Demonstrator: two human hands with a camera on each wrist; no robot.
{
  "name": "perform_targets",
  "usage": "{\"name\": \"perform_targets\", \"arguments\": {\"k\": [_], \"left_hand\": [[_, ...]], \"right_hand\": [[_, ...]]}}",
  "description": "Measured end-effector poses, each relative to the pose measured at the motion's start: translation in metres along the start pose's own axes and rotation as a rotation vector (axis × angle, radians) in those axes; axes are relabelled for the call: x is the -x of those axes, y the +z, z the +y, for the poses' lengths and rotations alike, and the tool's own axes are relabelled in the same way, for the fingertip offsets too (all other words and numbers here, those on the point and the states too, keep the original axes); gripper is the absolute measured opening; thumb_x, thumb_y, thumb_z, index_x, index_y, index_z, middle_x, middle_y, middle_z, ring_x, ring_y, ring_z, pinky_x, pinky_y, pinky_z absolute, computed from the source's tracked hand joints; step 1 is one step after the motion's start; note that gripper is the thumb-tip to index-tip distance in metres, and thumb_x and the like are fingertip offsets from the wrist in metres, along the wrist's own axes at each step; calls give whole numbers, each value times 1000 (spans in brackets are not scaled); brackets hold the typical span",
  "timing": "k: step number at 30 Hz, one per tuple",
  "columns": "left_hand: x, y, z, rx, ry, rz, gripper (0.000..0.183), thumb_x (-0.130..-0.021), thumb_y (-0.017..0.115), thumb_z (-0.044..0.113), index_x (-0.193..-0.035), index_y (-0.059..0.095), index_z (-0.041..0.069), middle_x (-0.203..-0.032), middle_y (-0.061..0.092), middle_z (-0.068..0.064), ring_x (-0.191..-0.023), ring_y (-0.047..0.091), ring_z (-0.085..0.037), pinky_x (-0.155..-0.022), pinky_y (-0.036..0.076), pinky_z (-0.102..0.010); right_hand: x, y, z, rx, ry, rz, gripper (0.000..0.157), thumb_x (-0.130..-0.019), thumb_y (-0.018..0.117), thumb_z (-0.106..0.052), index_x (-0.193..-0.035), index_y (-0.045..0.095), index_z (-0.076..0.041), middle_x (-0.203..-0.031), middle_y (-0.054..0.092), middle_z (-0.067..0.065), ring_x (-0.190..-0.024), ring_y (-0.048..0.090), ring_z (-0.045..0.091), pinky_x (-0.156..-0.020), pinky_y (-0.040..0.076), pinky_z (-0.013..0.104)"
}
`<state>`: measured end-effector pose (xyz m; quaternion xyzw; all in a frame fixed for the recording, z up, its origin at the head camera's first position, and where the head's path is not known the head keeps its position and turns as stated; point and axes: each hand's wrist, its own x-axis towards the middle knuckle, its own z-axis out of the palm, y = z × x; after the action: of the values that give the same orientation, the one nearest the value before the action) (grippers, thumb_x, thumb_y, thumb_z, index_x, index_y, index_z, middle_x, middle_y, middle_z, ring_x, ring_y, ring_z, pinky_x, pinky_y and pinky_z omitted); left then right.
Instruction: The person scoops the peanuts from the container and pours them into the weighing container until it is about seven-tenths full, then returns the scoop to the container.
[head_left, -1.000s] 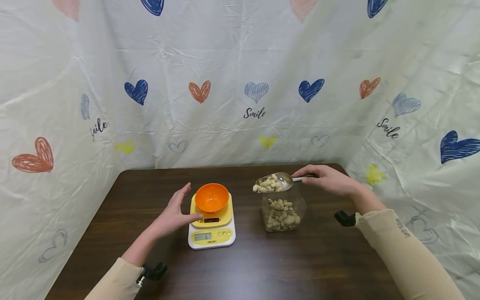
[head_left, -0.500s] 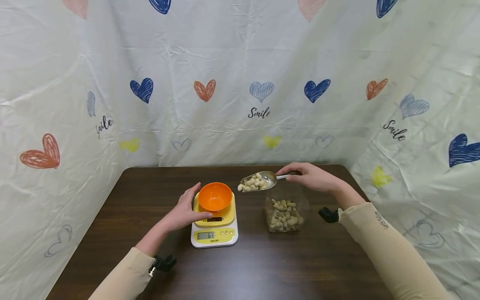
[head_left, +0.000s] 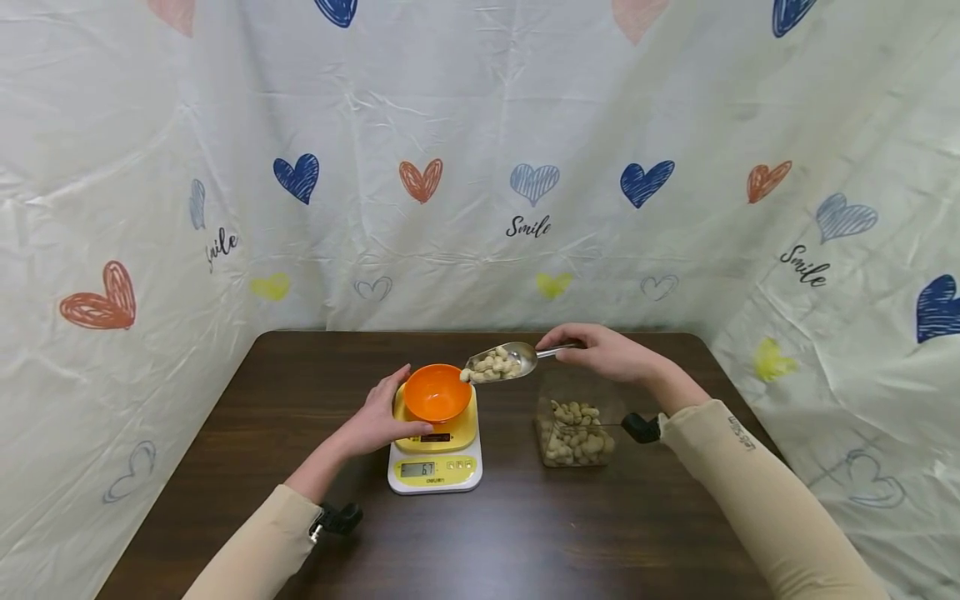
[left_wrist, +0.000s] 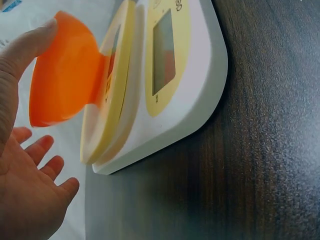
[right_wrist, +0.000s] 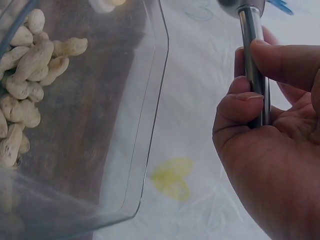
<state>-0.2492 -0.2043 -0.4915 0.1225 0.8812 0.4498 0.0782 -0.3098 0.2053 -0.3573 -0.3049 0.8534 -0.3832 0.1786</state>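
Observation:
My right hand [head_left: 607, 354] grips the handle [right_wrist: 256, 75] of a metal scoop [head_left: 527, 355], fingers curled round it. Peanuts in shell [head_left: 495, 366] lie in the scoop, whose tip overlaps the right rim of an orange bowl [head_left: 437, 397] in the head view. That bowl stands on the yellow platform of a white kitchen scale [head_left: 471, 482], its display reading what looks like 67. Around the bowl's left side my left hand [head_left: 378, 417] spreads its thumb and fingers; in the left wrist view the thumb [left_wrist: 30, 45] lies at the bowl's rim, the other fingers relaxed.
A clear plastic container [head_left: 546, 408] with more peanuts [head_left: 576, 446] stands right of the scale, below my right forearm. The dark wooden table [head_left: 525, 542] ends at a white curtain [head_left: 465, 283] printed with hearts, behind and at both sides.
My right hand has carried the loaded scoop leftward from above the container to the bowl's right rim. The left hand has come closer round the bowl. The view has shifted slightly.

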Motion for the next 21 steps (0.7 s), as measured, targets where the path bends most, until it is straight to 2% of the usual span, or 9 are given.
{"name": "perform_targets", "arguments": {"k": [9,21], "left_hand": [[-2,2,-1,-8,8,-1,118,-75,86,56,-164,19,16,-162,28,-13,-144,24,-37,-112,29,-67],[-5,7,1,-6,-12,39,113,-74,87,55,-162,26,17,-160,31,-11,-143,24,-36,-110,32,-66]], "right_hand": [[-9,2,-2,25,-13,-1,29,-109,53,-19,-135,64,-20,-138,57,5,-126,53,27,-100,46,49],[-28,9,-7,53,-19,-17,29,-107,53,-12,-133,66,-14,-138,60,6,-131,52,28,-104,44,52]]}}
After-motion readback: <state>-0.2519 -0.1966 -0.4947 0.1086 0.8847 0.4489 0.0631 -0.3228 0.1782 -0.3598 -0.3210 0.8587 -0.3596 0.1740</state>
